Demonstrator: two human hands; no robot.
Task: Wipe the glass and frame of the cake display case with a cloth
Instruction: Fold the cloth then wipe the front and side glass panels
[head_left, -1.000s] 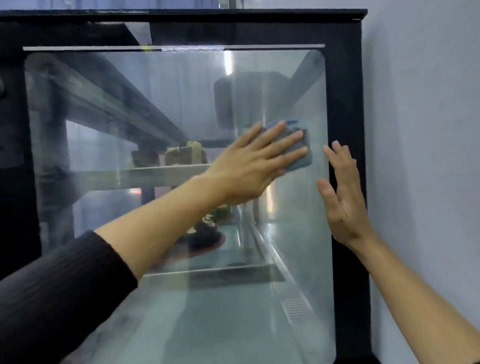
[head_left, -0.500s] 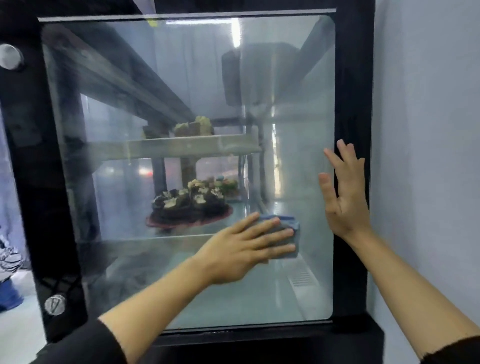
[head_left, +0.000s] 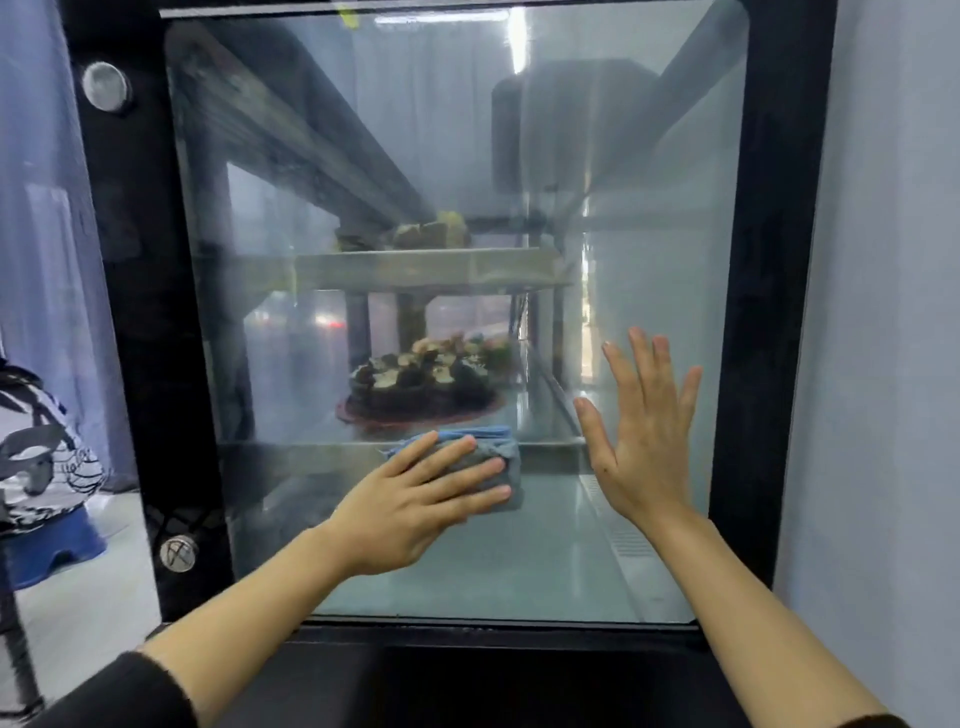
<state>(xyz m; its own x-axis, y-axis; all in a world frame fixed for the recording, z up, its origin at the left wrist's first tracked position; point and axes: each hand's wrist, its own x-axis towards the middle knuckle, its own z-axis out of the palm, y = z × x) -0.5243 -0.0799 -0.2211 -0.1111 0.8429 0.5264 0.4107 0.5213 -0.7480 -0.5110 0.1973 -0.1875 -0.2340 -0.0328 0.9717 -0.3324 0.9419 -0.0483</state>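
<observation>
The cake display case fills the view, a hazy glass pane (head_left: 457, 156) set in a black frame (head_left: 774, 260). My left hand (head_left: 415, 504) lies flat on a folded blue-grey cloth (head_left: 496, 452) and presses it against the lower middle of the glass. My right hand (head_left: 641, 436) is open, fingers spread, palm toward the glass at the lower right, just right of the cloth and apart from it. Inside, a dark cake (head_left: 421, 384) sits on a red board on the lower shelf.
A pale wall (head_left: 893, 312) runs close along the case's right side. Two round metal fittings (head_left: 106, 85) sit on the left frame post. At far left stand a blue stool (head_left: 52, 540) and patterned fabric. More pastries (head_left: 426, 234) rest on the upper shelf.
My left hand has slid the cloth down the glass from the upper right to the lower middle, then leftward. My right hand stayed near the right edge. The view tilted down.
</observation>
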